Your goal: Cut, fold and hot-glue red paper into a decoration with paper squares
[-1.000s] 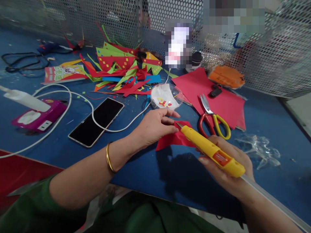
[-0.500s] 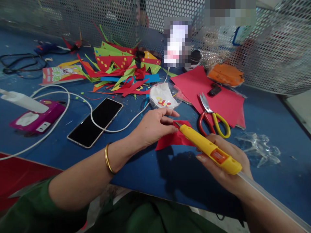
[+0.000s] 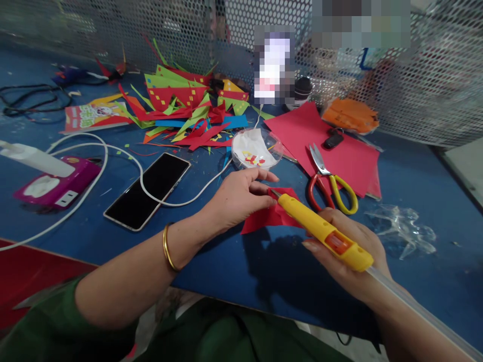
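1. Pinching narrowly, the left hand (image 3: 237, 199) is holding the red piece (image 3: 260, 217) by its upper left.
2. The red piece is sitting between both hands.
3. The right hand (image 3: 361, 230) is gripping the yellow tool (image 3: 311, 221), aiming its tip at the piece.

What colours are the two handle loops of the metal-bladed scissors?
One red, one yellow; clearest in the head view.

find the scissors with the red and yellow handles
In the head view, the scissors lie right of centre, blades partly over the red sheets, just beyond the right hand.
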A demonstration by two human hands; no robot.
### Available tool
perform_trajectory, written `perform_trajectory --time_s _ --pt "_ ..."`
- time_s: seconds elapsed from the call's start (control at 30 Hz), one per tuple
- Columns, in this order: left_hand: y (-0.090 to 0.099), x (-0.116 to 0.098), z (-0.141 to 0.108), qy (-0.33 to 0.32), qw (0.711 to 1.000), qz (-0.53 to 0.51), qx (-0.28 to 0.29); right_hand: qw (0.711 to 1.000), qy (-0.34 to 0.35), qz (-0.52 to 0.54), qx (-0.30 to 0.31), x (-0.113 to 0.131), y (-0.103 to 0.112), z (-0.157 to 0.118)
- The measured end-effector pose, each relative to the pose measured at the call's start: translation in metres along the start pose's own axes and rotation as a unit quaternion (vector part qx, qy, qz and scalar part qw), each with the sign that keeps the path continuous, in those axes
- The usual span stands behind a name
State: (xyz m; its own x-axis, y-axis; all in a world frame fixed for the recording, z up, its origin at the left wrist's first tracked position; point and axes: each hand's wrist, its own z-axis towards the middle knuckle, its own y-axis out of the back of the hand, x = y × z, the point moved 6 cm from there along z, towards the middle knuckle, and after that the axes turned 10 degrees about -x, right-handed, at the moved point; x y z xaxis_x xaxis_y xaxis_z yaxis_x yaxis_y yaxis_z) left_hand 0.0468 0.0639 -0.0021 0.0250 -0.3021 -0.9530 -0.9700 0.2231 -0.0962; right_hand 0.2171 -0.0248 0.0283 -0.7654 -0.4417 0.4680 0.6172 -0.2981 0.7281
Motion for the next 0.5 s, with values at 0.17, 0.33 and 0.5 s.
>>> perform_trajectory --time_s 0.17,0.33,0.5 --pt "0.0001 0.0003 -0.0001 0.001 1.0 0.005 -0.005 1.0 -0.014 -0.002 0.006 -0.0021 -0.0001 -0.0007" --pt "0.0002 0.0007 0.0002 0.004 1.0 0.006 -0.005 1.0 -0.007 -0.003 0.005 0.0009 0.0006 0.0016" --pt "0.0008 0.0009 0.0004 -0.002 1.0 0.014 -0.007 1.0 0.003 0.002 0.002 0.002 0.0 0.0025"
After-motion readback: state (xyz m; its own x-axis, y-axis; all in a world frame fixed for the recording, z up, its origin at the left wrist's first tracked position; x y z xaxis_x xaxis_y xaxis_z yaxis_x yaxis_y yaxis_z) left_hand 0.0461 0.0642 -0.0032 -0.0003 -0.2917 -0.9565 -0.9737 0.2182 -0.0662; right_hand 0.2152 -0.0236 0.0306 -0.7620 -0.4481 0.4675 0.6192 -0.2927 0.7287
